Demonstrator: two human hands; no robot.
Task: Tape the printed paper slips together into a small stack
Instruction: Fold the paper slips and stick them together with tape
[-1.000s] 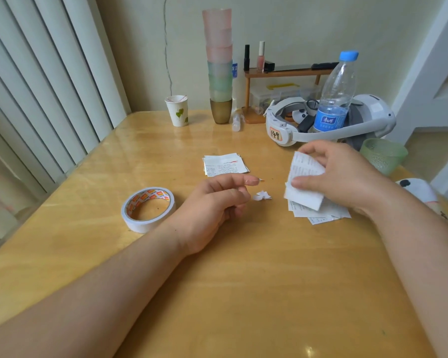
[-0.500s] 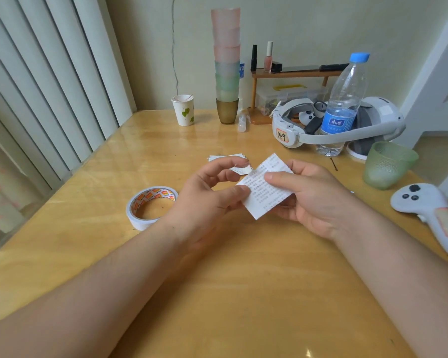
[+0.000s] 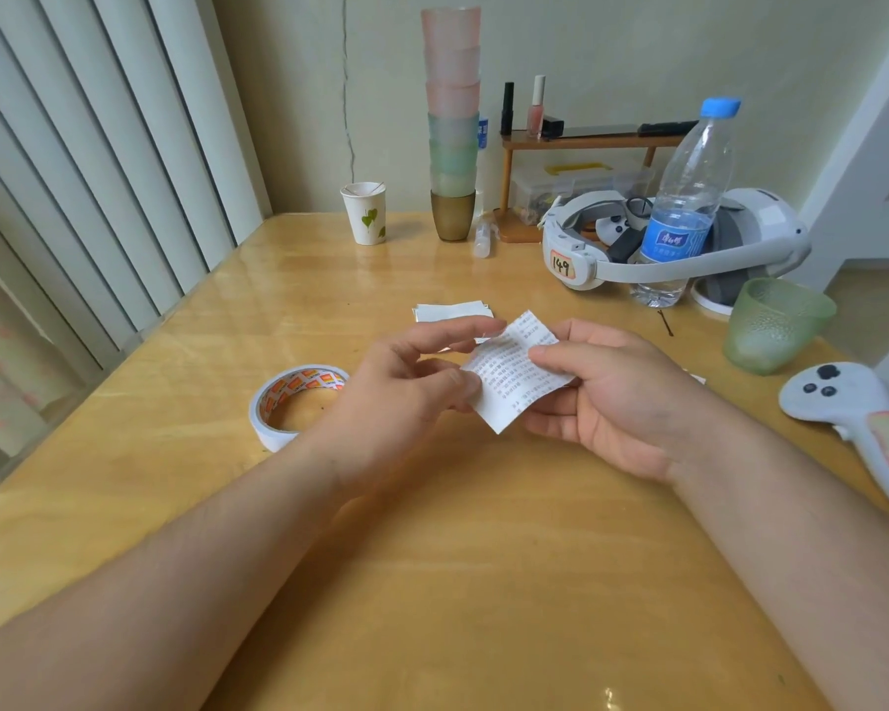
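Head view shows a printed paper slip (image 3: pixel 514 372) held tilted above the middle of the desk (image 3: pixel 432 582), white with rows of small grey print too fine to read. The right hand (image 3: pixel 617 397) pinches its right side, thumb on the printed face and fingers curled behind it. The left hand (image 3: pixel 406 392) has its thumb at the slip's left edge and its forefinger stretched toward the top corner; it seems to pinch that edge, though the fingers behind are hidden.

A small pile of slips (image 3: pixel 452 311) lies flat beyond the hands toward the far edge, its near part covered by the left forefinger. More white paper (image 3: pixel 696 378) peeps out past the right hand, mostly hidden. The tape roll (image 3: pixel 291 402) lies flat toward the left edge of the desk, just beside the left wrist, which cuts off its right side.
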